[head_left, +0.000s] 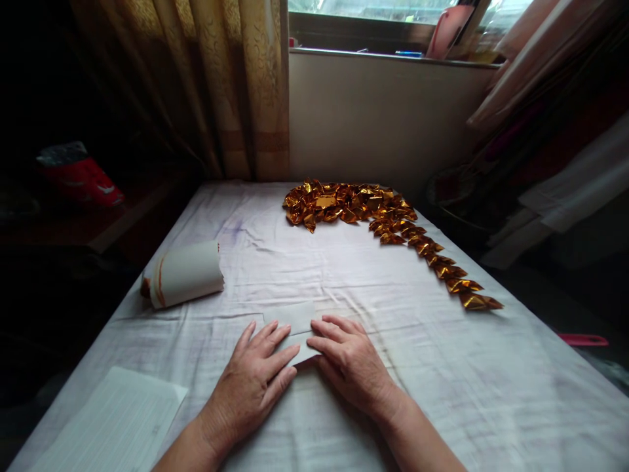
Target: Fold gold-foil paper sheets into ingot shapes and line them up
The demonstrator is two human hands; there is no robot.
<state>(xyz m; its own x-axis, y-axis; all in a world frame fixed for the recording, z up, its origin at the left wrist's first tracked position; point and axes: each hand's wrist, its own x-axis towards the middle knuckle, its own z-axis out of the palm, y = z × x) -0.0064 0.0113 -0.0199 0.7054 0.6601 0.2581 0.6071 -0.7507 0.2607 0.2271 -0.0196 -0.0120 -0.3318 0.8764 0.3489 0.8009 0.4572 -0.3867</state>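
Pale paper at lower centre of the frame: I judge the step in hand is flattening a fold.
From the left, a lined sheet lies at the lower left, and a pale roll rests above it, at middle left. My left hand has its fingers a little apart, laid on the paper, not closed on anything. My right hand has its fingertips on the paper's right side; its thumb is partly hidden, so I cannot tell if it pinches the edge. Gold foil pieces run from the upper centre toward middle right. I think the next move calls for keeping the layers aligned and pressing evenly.
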